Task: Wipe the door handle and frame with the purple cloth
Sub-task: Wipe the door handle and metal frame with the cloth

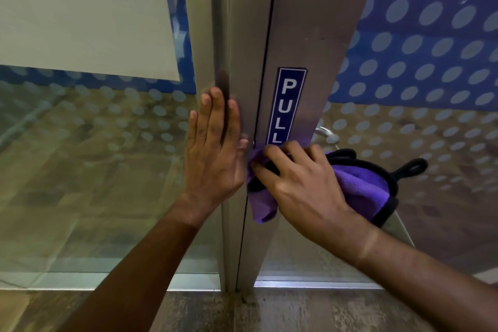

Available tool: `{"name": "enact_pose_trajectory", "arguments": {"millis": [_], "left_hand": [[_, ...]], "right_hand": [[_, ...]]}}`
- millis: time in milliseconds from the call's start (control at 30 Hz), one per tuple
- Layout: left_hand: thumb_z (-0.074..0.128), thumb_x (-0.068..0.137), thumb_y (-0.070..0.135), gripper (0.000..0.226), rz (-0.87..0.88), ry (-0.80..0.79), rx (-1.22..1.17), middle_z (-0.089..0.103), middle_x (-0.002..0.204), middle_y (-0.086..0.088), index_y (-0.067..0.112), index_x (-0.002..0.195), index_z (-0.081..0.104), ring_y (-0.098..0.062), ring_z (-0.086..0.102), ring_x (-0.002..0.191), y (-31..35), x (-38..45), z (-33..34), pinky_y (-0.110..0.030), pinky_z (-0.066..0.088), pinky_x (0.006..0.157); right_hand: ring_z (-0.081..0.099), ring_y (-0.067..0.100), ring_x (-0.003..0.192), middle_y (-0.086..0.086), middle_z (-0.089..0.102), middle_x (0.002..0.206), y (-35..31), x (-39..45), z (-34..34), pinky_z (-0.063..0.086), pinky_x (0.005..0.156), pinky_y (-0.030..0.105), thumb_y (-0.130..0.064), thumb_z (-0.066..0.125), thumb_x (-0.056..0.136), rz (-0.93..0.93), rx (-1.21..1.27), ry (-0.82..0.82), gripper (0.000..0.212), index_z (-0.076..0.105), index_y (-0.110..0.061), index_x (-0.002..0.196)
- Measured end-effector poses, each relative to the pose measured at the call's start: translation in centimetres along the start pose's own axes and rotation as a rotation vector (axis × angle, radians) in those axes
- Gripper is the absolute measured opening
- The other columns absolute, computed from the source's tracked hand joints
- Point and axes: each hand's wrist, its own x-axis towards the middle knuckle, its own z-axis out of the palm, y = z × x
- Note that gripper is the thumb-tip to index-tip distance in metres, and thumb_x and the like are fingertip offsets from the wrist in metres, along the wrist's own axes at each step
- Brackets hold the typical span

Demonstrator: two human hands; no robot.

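My right hand (pixel 301 183) presses a purple cloth (pixel 361 183) with black trim against the silver metal door stile (pixel 304 35), just below a blue PULL sticker (pixel 288 105). The cloth bunches under my fingers and hangs out to the right, its black loop sticking up. Only the top of the silver door handle (pixel 327 134) shows above the cloth; the rest is hidden. My left hand (pixel 215 148) lies flat, fingers up and apart, on the fixed metal frame (pixel 215 21) left of the door gap.
Glass panels with blue bands and frosted dots flank the metal on both sides. A white sheet covers the upper left pane (pixel 80 8). A dark, speckled floor (pixel 296 312) runs along the bottom beneath the door threshold.
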Motion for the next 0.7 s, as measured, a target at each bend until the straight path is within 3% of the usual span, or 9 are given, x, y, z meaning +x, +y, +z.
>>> {"name": "enact_pose_trajectory", "arguments": {"millis": [133,233,300,467,567,700], "left_hand": [[0.033,0.105,0.027,0.068,0.012,0.001,-0.008,-0.027,0.162,0.0,0.015,0.155,-0.011,-0.02,-0.019,0.152,-0.3,-0.3,-0.1,-0.039,-0.007,0.125],[0.031,0.105,0.028,0.067,-0.005,-0.026,-0.024,-0.027,0.162,0.0,0.015,0.155,-0.011,-0.02,-0.018,0.152,-0.1,-0.1,-0.3,-0.04,-0.006,0.125],[0.027,0.106,0.029,0.065,-0.022,-0.035,-0.034,-0.028,0.162,0.0,0.016,0.155,-0.013,-0.02,-0.019,0.152,0.2,-0.1,-0.4,-0.04,-0.007,0.125],[0.023,0.106,0.029,0.061,-0.047,-0.035,-0.044,-0.026,0.163,-0.002,0.014,0.156,-0.01,-0.023,-0.018,0.152,0.6,-0.1,-0.5,-0.041,-0.007,0.125],[0.029,0.105,0.026,0.064,-0.054,-0.057,-0.041,-0.025,0.163,-0.003,0.011,0.156,-0.007,-0.024,-0.017,0.153,0.8,0.0,-0.9,-0.041,-0.006,0.125],[0.037,0.1,0.021,0.065,-0.082,-0.096,-0.034,-0.025,0.163,-0.003,0.003,0.153,0.004,-0.024,-0.017,0.153,1.2,0.1,-1.5,-0.04,-0.006,0.126]], "right_hand": [[0.057,0.032,0.088,0.009,0.061,0.109,0.1,-0.5,-0.7,0.044,0.07,0.04,-0.023,0.06,0.082,0.191,0.048,-0.085,0.028,0.067,-0.021,0.109],[0.054,0.03,0.097,0.008,0.055,0.115,1.5,-1.6,-1.3,0.046,0.08,0.041,-0.029,0.069,0.08,0.363,0.089,-0.212,0.042,0.057,-0.024,0.12],[0.053,0.029,0.1,0.007,0.055,0.116,3.2,-2.8,-2.1,0.044,0.081,0.038,-0.03,0.071,0.077,0.439,0.13,-0.213,0.048,0.058,-0.025,0.123],[0.053,0.022,0.08,0.001,0.056,0.098,6.8,-6.7,-4.8,0.038,0.061,0.025,-0.007,0.072,0.06,0.629,0.38,0.076,0.061,0.066,-0.024,0.118],[0.052,0.011,0.076,-0.007,0.058,0.092,8.2,-8.9,-5.4,0.039,0.064,0.014,0.006,0.068,0.059,0.71,0.545,0.205,0.063,0.066,-0.028,0.112],[0.065,0.007,0.079,-0.009,0.071,0.092,8.3,-10.8,-5.0,0.052,0.066,0.029,-0.01,0.071,0.069,0.889,0.832,0.297,0.046,0.067,-0.034,0.109]]}}
